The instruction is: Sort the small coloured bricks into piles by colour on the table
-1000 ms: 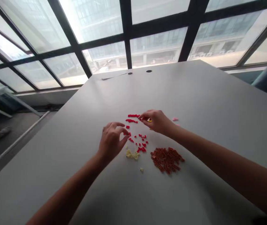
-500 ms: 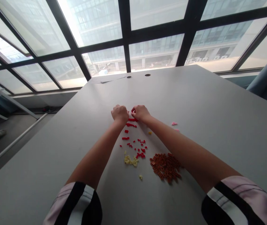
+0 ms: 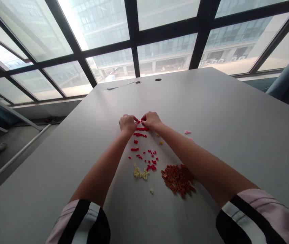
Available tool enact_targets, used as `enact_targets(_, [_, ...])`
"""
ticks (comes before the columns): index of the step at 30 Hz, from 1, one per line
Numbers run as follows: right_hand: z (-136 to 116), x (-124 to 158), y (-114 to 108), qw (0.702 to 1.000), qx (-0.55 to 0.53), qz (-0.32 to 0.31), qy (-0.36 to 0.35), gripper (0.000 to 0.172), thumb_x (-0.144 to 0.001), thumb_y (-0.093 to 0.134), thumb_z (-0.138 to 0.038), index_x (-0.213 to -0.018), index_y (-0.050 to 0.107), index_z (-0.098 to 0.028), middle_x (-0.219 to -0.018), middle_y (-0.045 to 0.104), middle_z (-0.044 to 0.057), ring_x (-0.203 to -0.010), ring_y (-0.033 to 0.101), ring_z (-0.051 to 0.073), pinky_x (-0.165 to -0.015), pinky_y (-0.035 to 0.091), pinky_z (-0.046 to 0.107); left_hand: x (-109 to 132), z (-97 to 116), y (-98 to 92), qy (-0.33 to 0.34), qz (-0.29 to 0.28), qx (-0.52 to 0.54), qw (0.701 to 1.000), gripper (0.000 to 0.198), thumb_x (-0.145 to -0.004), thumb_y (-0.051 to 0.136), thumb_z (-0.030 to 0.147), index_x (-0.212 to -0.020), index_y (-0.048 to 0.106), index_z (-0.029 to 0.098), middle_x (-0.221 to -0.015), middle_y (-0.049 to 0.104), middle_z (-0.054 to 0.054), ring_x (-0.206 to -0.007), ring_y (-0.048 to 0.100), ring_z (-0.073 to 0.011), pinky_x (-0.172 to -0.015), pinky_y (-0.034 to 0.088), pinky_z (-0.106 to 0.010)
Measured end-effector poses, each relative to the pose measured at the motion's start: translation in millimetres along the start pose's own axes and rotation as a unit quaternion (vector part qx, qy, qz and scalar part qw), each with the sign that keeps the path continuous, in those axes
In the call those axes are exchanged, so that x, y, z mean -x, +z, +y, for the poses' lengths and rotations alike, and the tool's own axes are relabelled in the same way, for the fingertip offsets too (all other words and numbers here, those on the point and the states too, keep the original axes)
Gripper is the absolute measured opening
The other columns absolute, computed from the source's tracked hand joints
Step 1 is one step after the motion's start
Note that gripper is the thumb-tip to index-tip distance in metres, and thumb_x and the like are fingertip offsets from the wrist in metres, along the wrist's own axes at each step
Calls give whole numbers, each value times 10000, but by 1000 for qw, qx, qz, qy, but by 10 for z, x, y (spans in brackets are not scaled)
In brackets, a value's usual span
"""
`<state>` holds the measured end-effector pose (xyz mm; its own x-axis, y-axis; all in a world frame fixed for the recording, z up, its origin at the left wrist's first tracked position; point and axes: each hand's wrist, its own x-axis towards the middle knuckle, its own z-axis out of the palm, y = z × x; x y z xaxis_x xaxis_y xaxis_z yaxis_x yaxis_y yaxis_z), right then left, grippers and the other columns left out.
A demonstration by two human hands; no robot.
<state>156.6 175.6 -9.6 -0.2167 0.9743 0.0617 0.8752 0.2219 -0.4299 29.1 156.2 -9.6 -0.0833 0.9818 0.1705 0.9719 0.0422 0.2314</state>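
My left hand (image 3: 127,123) is closed in a pinch, with a small red brick (image 3: 138,122) at its fingertips. Close beside it, my right hand (image 3: 150,120) pinches too, and a bit of red shows at its fingers. Whether the two red pieces touch is too small to tell. Just below the fingertips lies a long red strip of bricks (image 3: 142,129). A second red row (image 3: 139,135) lies nearer to me, followed by a short red piece (image 3: 135,142) and a flat red bar (image 3: 134,149).
Loose red bricks (image 3: 152,162) lie scattered nearer to me, beside a pale yellow pile (image 3: 140,173) and a large brown pile (image 3: 177,179). An orange-yellow piece (image 3: 161,143) and pink pieces (image 3: 187,132) lie near my right forearm. The white table (image 3: 104,115) reaches toward the windows.
My left hand has turned and its fingers have opened out into a visible pinch, showing a red brick. A small gap now shows between the hands. The view has shifted slightly.
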Motion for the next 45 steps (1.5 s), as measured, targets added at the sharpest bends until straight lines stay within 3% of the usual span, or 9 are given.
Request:
enact_targets(6, [-17,13,-7,1000,-11,-5,2,208,-782,670,-256,-958,749,-179,-954,739,80,-912,662,182,-780,480,221,-6,1,-8,7,-6,13,1000,176,-768,673,370,-908,750,296,-1031,639,-80,-1036,568,-241,-928,446,-356])
enact_targets(19, [-99,106,-40,999,-31,-24,12,150,-740,722,-263,-880,750,-217,-933,738,55,-894,653,171,-764,485,240,50,-46,-119,26,-19,-6,999,150,-766,665,305,-884,753,279,-1009,641,-87,-1032,565,-249,-916,445,-370])
enact_targets(24, [-56,251,-204,999,-40,2,-6,276,-773,702,-248,-1044,705,-197,-953,736,42,-925,647,167,-832,481,271,86,-100,-214,28,-9,2,1000,224,-796,628,287,-1002,704,237,-1040,624,-91,-1067,540,-242,-948,423,-380])
enact_targets(27, [48,472,-327,997,-48,6,-56,211,-787,680,-215,-992,726,-197,-916,740,28,-867,659,145,-807,479,238,237,-190,-355,60,-10,19,998,229,-810,619,273,-1022,690,223,-987,631,-73,-1039,554,-215,-963,414,-354])
enact_targets(30, [173,773,-380,986,-44,-41,-155,151,-759,675,-159,-878,750,-215,-801,737,2,-746,661,138,-727,481,238,497,-308,-490,101,-18,36,994,178,-803,631,250,-964,703,226,-967,638,-52,-1025,562,-189,-952,425,-309])
enact_targets(33, [275,1055,-351,976,-50,-80,-197,172,-751,659,-127,-849,752,-233,-757,724,-9,-686,649,126,-678,472,231,810,-407,-559,157,-15,76,985,124,-797,631,214,-894,707,219,-996,645,-55,-972,588,-192,-913,456,-328])
enact_targets(39, [340,1310,-251,959,-75,-80,-260,155,-777,648,-121,-860,746,-207,-853,713,46,-714,644,137,-687,471,244,1318,-441,-547,199,-38,112,973,88,-798,634,200,-849,699,230,-945,644,-43,-890,613,-186,-861,487,-340])
enact_targets(45, [313,1434,-209,960,-97,-64,-255,124,-779,649,-115,-819,739,-191,-848,700,57,-698,633,139,-684,477,246,1474,-451,-473,208,-27,37,977,102,-801,632,193,-876,694,221,-911,638,-52,-881,602,-215,-853,470,-385])
